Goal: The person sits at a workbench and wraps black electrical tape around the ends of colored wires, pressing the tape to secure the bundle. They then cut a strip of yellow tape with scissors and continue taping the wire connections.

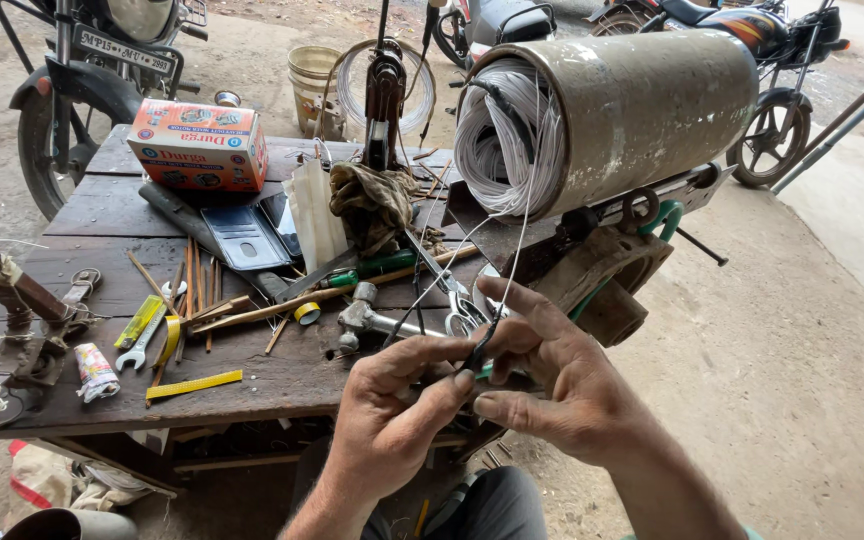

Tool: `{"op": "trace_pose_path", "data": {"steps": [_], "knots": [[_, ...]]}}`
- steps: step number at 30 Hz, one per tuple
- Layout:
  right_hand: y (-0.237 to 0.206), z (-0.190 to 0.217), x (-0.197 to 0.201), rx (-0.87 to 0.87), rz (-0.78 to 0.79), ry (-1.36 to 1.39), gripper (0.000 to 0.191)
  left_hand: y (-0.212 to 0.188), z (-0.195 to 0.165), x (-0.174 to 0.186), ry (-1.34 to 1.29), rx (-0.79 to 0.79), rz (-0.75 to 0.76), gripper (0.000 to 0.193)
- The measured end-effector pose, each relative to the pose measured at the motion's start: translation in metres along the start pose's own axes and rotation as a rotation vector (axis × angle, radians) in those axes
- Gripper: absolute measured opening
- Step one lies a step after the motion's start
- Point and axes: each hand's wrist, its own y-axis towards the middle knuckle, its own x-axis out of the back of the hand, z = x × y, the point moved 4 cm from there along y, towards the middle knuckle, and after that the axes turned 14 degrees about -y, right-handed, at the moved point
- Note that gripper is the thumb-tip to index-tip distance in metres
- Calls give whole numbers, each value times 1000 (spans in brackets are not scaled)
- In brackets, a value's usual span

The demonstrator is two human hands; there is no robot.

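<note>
Both your hands are up in front of you, just off the near edge of the worktop (252,385), and they're working the same thing. Your left hand (392,415) has its fingers curled in, thumb and forefinger pinched tight on a short dark sleeve (477,355) at the end of the thin white wires (517,235). Your right hand (552,385) is closed around it from the other side, forefinger arched over the top, fingertips meeting the left ones right at that pinch. There's a flash of green between your right fingers; I can't tell what it is.

Follow the wires up: they run taut from your fingertips to the coil of white wire (502,140) packed into the open mouth of the big rusty metal cylinder (642,100), which lies on its side on a stand at the right end of the worktop.

On the worktop itself, plenty of clutter. Scissors (457,300) lie just beyond your hands, a hammer (367,320) beside them, a green-handled screwdriver (377,268) a little further back. A crumpled brown rag (372,205) sits in the middle, an orange and blue cardboard box (200,145) at the far left. Nearer the left edge, a small spanner (137,345), a yellow strip (194,384) and a bundle of thin wooden sticks (197,285).

Beyond it all, parked motorcycles (782,60) and a pale bucket (314,85) on the dirt ground.
</note>
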Motion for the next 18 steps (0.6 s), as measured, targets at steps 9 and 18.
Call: {"op": "trace_pose_path", "data": {"steps": [9,18], "knots": [[-26,1,-7,172,-414,-745,70,-1,5,0,12,-66,-32,25],[-24,59,-6,720,-411,-1449,25,0,-2,-4,151,-75,-79,20]]}}
